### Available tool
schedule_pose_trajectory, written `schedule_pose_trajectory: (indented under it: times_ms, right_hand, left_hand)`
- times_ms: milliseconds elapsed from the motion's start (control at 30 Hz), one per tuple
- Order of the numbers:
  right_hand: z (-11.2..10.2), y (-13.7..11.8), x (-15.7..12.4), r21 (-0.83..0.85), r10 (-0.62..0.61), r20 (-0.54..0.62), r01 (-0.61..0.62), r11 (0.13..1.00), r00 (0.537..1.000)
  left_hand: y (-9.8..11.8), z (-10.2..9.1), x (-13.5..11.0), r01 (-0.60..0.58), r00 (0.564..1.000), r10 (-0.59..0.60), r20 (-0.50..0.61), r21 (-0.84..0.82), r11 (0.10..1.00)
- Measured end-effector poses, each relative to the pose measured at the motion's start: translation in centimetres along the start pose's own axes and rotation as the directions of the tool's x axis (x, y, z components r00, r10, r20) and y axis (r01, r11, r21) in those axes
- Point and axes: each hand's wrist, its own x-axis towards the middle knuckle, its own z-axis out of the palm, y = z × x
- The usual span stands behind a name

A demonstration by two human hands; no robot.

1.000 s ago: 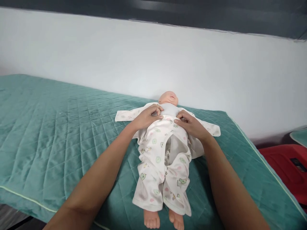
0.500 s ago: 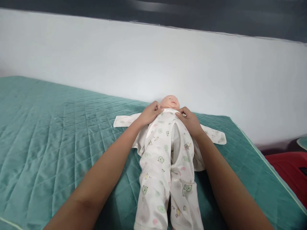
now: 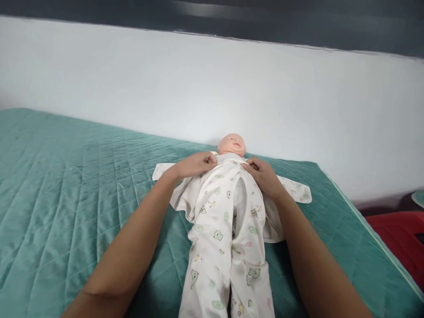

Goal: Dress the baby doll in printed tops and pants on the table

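Observation:
A baby doll point(image 3: 232, 145) lies on its back, its head by the wall and its legs toward me. It wears white printed trousers point(image 3: 217, 234) with an open slit at the crotch, pulled up high on its chest. Under them spreads a white printed top point(image 3: 183, 198), its sleeves stretched out to both sides. My left hand point(image 3: 198, 163) pinches the waistband at its left end, just below the doll's head. At the other end of the waistband, my right hand point(image 3: 260, 173) is closed on the cloth with thumb and fingers. The doll's hands and feet are not visible.
The doll rests on a green quilted bedspread point(image 3: 82, 190) whose piped edge runs down the right side. Behind it stands a white wall point(image 3: 165, 88) with a dark band along the top. A red plastic stool or chair point(image 3: 397, 234) is beside the bed at right.
Both hands have drawn slightly down from the doll's neck, with the waistband in them. My left hand has also shifted left, and more of the top shows on that side.

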Motion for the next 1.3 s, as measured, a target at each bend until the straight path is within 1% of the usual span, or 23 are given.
schedule_pose_trajectory:
  times_ms: [67,133,200,300,367,400,533,567,633,767,867,933,1033,1133,1200,1267,1300]
  right_hand:
    - [-0.2,0.2,0.1,-0.041,-0.071,0.015,0.071,0.997,0.997]
    - [-0.3,0.3,0.2,-0.056,-0.150,0.021,0.151,0.987,0.988]
    - [-0.6,0.4,0.2,-0.033,-0.174,0.053,0.176,0.984,0.983]
    - [-0.9,0.4,0.1,0.053,-0.147,0.148,0.141,0.989,0.978]
    - [-1.1,0.4,0.1,0.083,-0.124,0.176,0.111,0.990,0.976]
    - [-1.1,0.4,0.1,0.079,-0.108,0.170,0.096,0.992,0.980]
    - [-0.5,0.7,0.4,0.025,-0.054,0.076,0.052,0.998,0.996]
    - [-0.4,0.8,0.5,0.012,-0.049,0.049,0.048,0.999,0.998]
    - [0.0,0.9,0.8,-0.033,-0.033,-0.011,0.033,0.999,0.999]
    - [0.5,1.1,1.4,-0.124,-0.002,-0.135,-0.015,0.992,0.991]
    - [0.9,1.2,1.8,-0.148,0.007,-0.190,-0.036,0.988,0.982]
    - [1.1,1.3,2.1,-0.156,0.023,-0.222,-0.059,0.986,0.975]
    - [1.4,1.5,2.2,-0.111,0.042,-0.253,-0.072,0.991,0.967]
    - [1.6,1.7,1.8,0.007,0.002,-0.243,0.000,1.000,0.970]
    - [1.6,1.9,1.4,0.049,-0.054,-0.219,0.066,0.997,0.974]
    - [1.5,2.0,1.0,0.049,-0.103,-0.178,0.113,0.992,0.979]
    - [1.4,2.1,0.7,0.044,-0.118,-0.159,0.126,0.991,0.980]
  left_hand:
    - [-0.1,-0.6,-0.4,-0.005,0.997,-0.001,0.082,0.066,0.998]
    - [-0.1,-0.9,-0.5,-0.020,0.995,0.009,0.097,0.116,0.993]
    - [-0.1,-0.8,-0.3,-0.065,0.997,0.056,0.060,0.169,0.983]
    - [-0.4,-0.3,0.1,-0.147,0.985,0.163,-0.048,0.242,0.959]
    - [-0.6,0.0,0.4,-0.154,0.976,0.183,-0.117,0.222,0.963]
    - [-0.8,0.1,0.6,-0.135,0.975,0.164,-0.149,0.189,0.973]
    - [-1.1,0.5,1.1,0.011,0.967,0.003,-0.253,0.052,0.999]
    - [-1.0,0.6,1.3,0.044,0.960,-0.031,-0.277,0.043,0.998]
    - [-1.0,0.8,1.7,0.087,0.943,-0.061,-0.327,0.066,0.994]
    - [-1.4,1.6,2.8,0.131,0.903,-0.028,-0.430,0.212,0.969]
    - [-2.1,2.2,3.6,0.143,0.876,0.031,-0.482,0.321,0.936]
    - [-2.5,2.6,3.9,0.155,0.862,0.054,-0.504,0.365,0.918]
    - [-2.8,2.9,3.9,0.167,0.866,0.042,-0.499,0.367,0.915]
    - [-2.8,3.0,3.5,0.106,0.893,0.062,-0.447,0.341,0.934]
    - [-2.7,2.9,3.1,0.035,0.918,0.123,-0.376,0.388,0.921]
    - [-2.5,2.9,2.6,-0.013,0.948,0.169,-0.269,0.499,0.867]
    - [-2.4,2.8,2.4,-0.022,0.962,0.170,-0.213,0.560,0.828]
